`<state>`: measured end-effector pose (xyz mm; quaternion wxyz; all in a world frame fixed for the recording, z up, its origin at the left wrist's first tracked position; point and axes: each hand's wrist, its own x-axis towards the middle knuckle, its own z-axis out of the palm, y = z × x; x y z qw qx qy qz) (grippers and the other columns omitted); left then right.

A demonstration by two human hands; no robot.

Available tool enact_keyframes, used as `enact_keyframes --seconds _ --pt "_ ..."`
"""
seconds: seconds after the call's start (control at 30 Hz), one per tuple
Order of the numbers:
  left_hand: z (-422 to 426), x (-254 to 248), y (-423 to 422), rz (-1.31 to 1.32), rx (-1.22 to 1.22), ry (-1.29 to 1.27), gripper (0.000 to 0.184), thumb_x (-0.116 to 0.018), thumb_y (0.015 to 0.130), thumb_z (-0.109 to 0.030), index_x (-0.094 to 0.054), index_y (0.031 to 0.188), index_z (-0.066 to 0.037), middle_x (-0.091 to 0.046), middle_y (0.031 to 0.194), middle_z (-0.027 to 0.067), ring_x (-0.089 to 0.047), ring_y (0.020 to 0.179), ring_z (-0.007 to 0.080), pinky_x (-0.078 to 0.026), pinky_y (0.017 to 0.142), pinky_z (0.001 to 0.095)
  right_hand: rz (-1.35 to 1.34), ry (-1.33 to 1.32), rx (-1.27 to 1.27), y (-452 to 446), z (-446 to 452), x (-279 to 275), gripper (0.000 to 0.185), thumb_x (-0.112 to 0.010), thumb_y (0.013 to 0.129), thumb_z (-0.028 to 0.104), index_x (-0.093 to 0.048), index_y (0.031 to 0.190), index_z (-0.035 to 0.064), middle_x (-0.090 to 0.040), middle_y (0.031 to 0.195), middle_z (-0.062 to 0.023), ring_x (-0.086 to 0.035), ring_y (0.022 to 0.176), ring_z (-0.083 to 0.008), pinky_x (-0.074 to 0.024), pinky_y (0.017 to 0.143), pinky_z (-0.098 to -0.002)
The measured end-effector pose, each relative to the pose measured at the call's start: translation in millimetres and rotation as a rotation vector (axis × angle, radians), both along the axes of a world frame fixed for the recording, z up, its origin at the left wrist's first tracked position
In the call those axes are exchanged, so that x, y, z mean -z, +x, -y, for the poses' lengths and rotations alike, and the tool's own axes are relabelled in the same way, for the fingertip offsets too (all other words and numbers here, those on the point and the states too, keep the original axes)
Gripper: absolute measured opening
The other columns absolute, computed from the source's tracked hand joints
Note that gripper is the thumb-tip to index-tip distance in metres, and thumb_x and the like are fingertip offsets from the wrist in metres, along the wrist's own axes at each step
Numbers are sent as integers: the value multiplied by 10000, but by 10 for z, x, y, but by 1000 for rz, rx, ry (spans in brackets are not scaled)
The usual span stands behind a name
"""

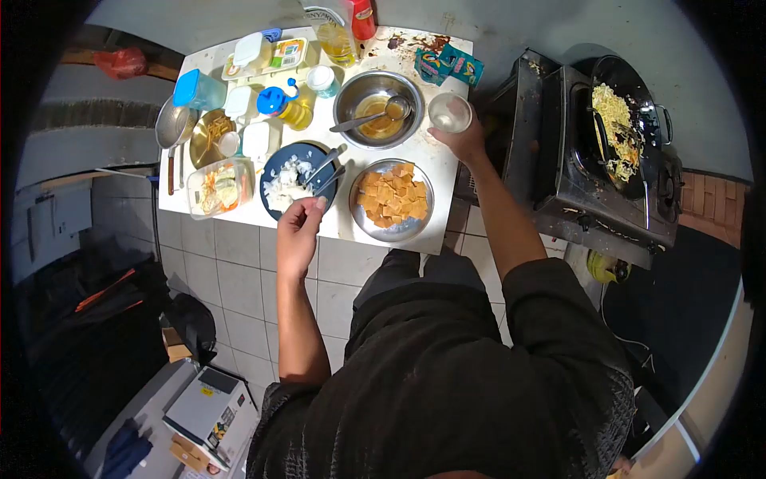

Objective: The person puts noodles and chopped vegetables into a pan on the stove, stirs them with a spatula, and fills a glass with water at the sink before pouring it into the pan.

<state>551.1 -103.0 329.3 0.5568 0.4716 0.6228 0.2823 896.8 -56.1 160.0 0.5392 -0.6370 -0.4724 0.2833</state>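
Observation:
At the right edge of the table, my right hand (463,142) is wrapped round a clear cup (450,114); its contents are hard to make out. My left hand (302,221) is closed in a pinch at the front rim of a dark plate (271,169). Whatever lies between those fingertips, if anything, is too small to name. White chopped pieces (286,188) cover part of that plate, and metal utensils (325,169) rest on its right side. A steel bowl (355,88) with brownish liquid and a ladle (389,111) stands close to the cup. Square orange-brown pieces (392,195) fill a metal plate (357,217).
A stove (570,188) on the right bears a black wok (630,76) with noodle-like food (613,120). Behind the plates stand an oil bottle (297,114), lidded containers (201,89) and green packets (451,64). A clear tub (209,209) of cut vegetables sits front left.

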Motion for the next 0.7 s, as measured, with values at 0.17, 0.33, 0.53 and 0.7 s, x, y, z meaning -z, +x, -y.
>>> enact_keyframes --seconds 0.17,0.33,0.53,0.7 --pt "532 -123 -70 -18 -92 14 184 -631 923 -222 -643 909 -39 -490 693 -87 -376 614 23 -296 548 199 225 172 26 -44 237 -510 821 -887 563 134 -469 1261 25 -615 1140 -118 -604 1052 -211 -479 923 -350" --pt "963 -349 -260 10 -199 34 188 -625 920 -216 -639 943 -31 -450 661 -77 -358 588 34 -273 532 206 172 426 -215 -333 686 -1650 876 -901 525 95 -452 1273 22 -549 1232 -135 -534 1165 -238 -417 1012 -360" --pt "1272 -531 -960 63 -356 127 189 -629 915 -217 -638 955 -32 -458 670 -73 -361 592 39 -272 539 208 226 682 -440 -1277 871 -2443 784 -873 544 113 -496 1226 30 -545 1214 -162 -557 1116 -298 -452 958 -392" --pt "1387 -443 -2072 97 -493 205 184 -635 910 -215 -639 952 -35 -462 675 -72 -368 601 38 -275 542 209 232 785 -560 -2534 773 -2679 678 -830 568 132 -538 1174 48 -574 1144 -162 -579 1044 -316 -481 890 -391"
